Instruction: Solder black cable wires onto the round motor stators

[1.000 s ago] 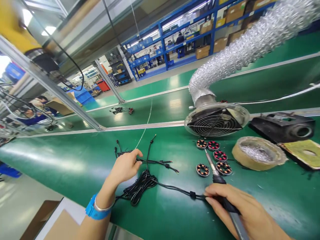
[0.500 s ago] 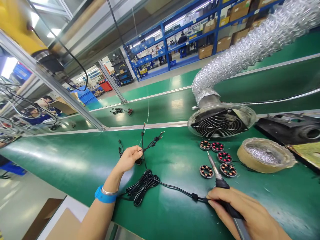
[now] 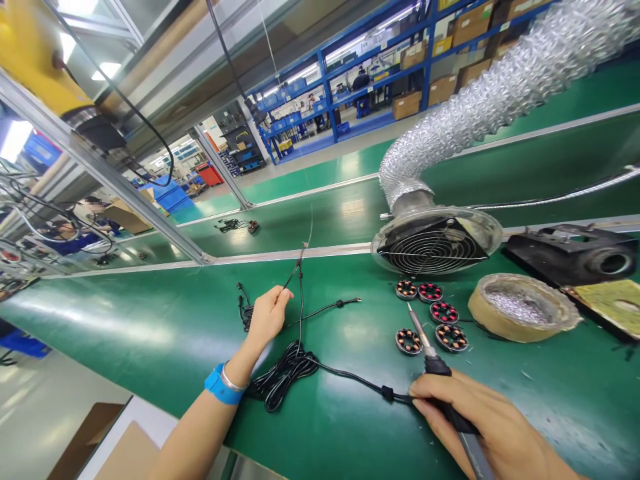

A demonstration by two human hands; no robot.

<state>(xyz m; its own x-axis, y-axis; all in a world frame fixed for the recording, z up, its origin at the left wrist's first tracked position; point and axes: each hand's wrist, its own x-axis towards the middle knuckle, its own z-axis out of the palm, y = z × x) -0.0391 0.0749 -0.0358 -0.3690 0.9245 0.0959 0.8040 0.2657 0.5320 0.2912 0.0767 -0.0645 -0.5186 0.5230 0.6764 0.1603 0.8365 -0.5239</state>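
Observation:
My left hand (image 3: 269, 313), with a blue wristband, pinches a thin black wire (image 3: 301, 293) and holds its end up above the green belt (image 3: 150, 320). The rest of that black cable lies coiled (image 3: 283, 373) just below the hand. My right hand (image 3: 480, 420) grips a soldering iron (image 3: 430, 353) like a pen, tip pointing up-left among several small round copper-wound stators (image 3: 431, 317). The iron's tip lies between the stators, close to them.
A fume fan (image 3: 435, 243) on a silver flexible duct (image 3: 500, 87) stands behind the stators. A tape roll holding solder scraps (image 3: 523, 307), a black holder (image 3: 575, 250) and a yellow sponge (image 3: 607, 300) sit at right. Another cable bundle (image 3: 235, 225) lies on the far belt. People work at far left.
My left hand has lifted the wire ends off the belt and shifted them; one branch now lies out to the right. The right hand with the iron has barely moved.

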